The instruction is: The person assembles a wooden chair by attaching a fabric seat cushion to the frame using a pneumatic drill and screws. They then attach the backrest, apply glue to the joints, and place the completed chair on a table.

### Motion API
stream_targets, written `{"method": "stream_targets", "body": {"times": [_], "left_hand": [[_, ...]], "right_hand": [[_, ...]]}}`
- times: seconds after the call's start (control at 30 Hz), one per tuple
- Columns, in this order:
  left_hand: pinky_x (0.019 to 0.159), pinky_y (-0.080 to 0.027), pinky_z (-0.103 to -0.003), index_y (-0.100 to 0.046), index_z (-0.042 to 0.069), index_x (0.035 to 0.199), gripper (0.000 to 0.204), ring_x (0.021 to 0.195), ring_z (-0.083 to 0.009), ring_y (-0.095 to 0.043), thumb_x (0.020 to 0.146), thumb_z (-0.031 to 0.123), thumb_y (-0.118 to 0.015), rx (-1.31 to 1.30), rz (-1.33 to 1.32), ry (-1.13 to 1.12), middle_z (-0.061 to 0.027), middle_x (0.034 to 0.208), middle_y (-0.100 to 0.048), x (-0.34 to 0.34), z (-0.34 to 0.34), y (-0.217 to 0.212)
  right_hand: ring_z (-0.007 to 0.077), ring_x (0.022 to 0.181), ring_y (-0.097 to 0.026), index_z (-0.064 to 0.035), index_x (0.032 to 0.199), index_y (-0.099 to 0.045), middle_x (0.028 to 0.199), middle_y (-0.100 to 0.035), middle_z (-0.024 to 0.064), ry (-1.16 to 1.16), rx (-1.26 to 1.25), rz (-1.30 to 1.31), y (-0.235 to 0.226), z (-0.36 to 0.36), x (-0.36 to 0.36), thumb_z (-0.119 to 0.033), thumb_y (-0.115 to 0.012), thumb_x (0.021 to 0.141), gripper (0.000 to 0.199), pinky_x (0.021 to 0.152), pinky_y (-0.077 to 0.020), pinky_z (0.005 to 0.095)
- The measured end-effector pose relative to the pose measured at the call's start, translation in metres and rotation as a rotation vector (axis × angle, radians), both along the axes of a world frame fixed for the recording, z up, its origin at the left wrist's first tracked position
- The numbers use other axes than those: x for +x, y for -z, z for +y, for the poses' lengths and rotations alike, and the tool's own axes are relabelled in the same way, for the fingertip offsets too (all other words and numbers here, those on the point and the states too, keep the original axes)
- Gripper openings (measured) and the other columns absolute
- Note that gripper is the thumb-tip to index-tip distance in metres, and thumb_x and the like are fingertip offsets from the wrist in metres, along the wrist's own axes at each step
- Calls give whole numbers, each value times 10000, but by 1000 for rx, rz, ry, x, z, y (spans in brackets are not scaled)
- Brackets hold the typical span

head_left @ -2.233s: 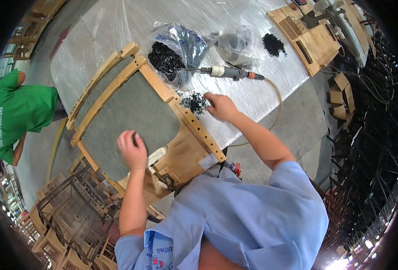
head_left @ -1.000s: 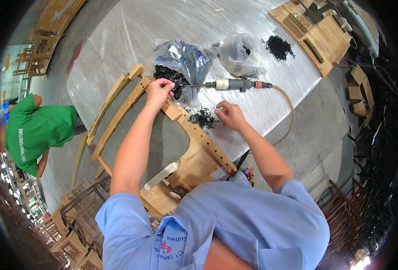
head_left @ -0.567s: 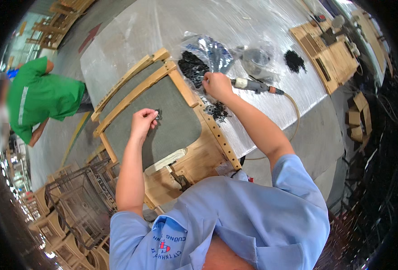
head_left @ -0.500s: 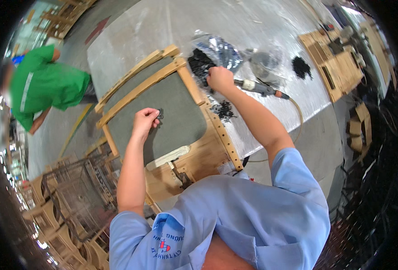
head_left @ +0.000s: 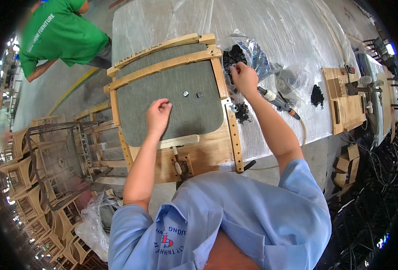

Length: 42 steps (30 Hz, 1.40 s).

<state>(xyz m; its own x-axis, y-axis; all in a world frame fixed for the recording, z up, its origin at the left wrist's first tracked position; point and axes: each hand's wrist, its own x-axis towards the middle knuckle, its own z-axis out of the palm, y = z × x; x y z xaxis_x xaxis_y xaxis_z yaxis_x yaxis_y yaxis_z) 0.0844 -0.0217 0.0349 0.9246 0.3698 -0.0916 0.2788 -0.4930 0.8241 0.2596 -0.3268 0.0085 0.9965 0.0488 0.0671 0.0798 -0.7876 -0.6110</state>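
My left hand (head_left: 158, 116) hovers over the grey upholstered panel (head_left: 149, 92), its fingers curled closed and thumb against them; anything in the fingertips is too small to see. Two small metal pieces, a shiny bracket (head_left: 186, 94) and a darker one (head_left: 199, 95), lie on the panel to the right of that hand. At the right edge of the wooden frame (head_left: 163, 66), my right hand (head_left: 245, 80) is pinched beside an open plastic bag (head_left: 258, 58) of small black parts (head_left: 233, 57). Whether it holds one is hidden. A power screwdriver (head_left: 277, 102) lies just beyond my right wrist.
A loose pile of black screws (head_left: 242, 113) sits beside the frame, and another pile (head_left: 317, 96) lies farther right. A wooden jig (head_left: 345, 101) stands on the plastic-covered table (head_left: 293, 40). A person in a green shirt (head_left: 61, 38) is at the far left, near wooden chair frames (head_left: 32, 162).
The dark piece seen in my left fingers is no longer visible there; two small pieces now show on the panel. My right hand has lifted off the screwdriver area to the bag. The view has shifted.
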Motion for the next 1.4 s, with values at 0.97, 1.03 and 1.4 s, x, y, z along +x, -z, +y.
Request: {"method": "stream_targets", "body": {"times": [0.97,1.03,1.4], "left_hand": [[676,-518,-321,-685,-1,1157,232,751,-190,-616,932,54,-698,396,-256,11,-93,1081,-646,-26,6,-18],[669,-515,-310,-698,-3,1109,181,751,-179,-616,937,53,-691,317,-291,78,-92,1033,-660,-26,-22,-19],[681,-522,-260,-690,-16,1160,252,762,-108,-639,976,153,-720,-602,374,483,-42,913,-717,9,-202,12]], "right_hand": [[257,663,-669,-27,918,-702,761,-687,136,237,406,-94,48,-48,-161,-95,-741,860,98,630,-543,361],[257,686,-672,-28,946,-704,779,-674,128,209,204,98,51,-97,-176,-112,-759,820,161,655,-544,373],[303,741,-701,-54,931,-725,844,-691,124,-40,443,5,25,-88,-191,-143,-765,867,118,668,-556,380]]}}
